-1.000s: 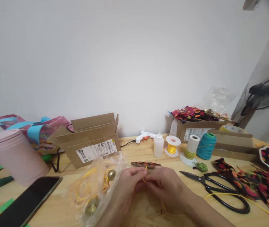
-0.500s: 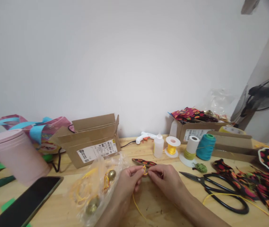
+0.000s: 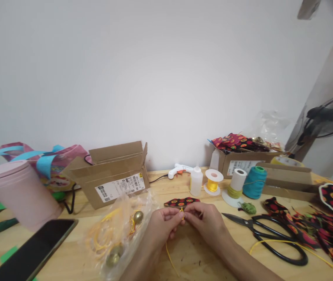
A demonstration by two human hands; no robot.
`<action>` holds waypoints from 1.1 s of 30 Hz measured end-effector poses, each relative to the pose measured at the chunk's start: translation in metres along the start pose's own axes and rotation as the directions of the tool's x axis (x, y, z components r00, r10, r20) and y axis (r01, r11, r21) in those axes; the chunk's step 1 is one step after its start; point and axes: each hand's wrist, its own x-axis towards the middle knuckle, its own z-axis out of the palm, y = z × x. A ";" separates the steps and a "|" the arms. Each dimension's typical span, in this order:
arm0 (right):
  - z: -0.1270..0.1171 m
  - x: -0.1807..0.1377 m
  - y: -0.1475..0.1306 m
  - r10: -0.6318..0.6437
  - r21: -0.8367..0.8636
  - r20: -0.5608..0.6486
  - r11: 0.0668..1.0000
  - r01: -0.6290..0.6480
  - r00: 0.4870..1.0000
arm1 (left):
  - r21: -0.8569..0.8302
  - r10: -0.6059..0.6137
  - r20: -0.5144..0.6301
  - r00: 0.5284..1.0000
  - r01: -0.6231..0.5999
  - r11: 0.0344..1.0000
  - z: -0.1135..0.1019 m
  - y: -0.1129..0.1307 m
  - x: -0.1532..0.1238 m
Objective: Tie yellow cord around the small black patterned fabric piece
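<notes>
My left hand (image 3: 164,223) pinches a yellow cord (image 3: 170,255) between thumb and forefinger, and one end of it trails down toward the table. Close beside it, my right hand (image 3: 203,220) is closed in a pinch on the same cord. A small loop or knot shows between the fingertips. Just beyond my fingers is a flat patterned fabric piece (image 3: 180,202), dark with red and orange spots; the cord seems to run up to it. Whether the fabric is touched by my fingers I cannot tell.
Black-handled scissors (image 3: 268,230) lie right of my right arm, near fabric scraps (image 3: 315,234). A plastic bag (image 3: 119,234) with cords and bells is on the left, by a phone (image 3: 34,249). Behind stand a glue bottle (image 3: 196,181), thread spools (image 3: 213,181) and a cardboard box (image 3: 113,179).
The cord loop between my fingertips has drawn smaller. The patterned fabric piece has turned to show more of its face and shifted slightly right.
</notes>
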 end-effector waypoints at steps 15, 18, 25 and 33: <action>0.005 0.001 0.004 -0.013 0.252 0.035 0.968 0.004 0.999 | 0.115 0.019 0.018 1.000 -0.021 0.993 -0.003 -0.003 0.004; 0.002 0.002 -0.004 -0.043 0.318 0.051 0.948 0.024 0.998 | 0.083 0.028 0.018 0.999 -0.029 0.996 -0.003 -0.003 0.005; 0.004 0.007 -0.006 0.151 0.456 0.070 0.874 -0.167 0.986 | 0.099 0.039 0.035 0.999 -0.042 0.994 0.002 -0.001 0.002; 0.004 0.008 -0.008 0.175 0.485 0.050 0.857 -0.176 0.983 | 0.093 0.088 0.074 0.993 -0.095 0.991 0.003 -0.005 0.006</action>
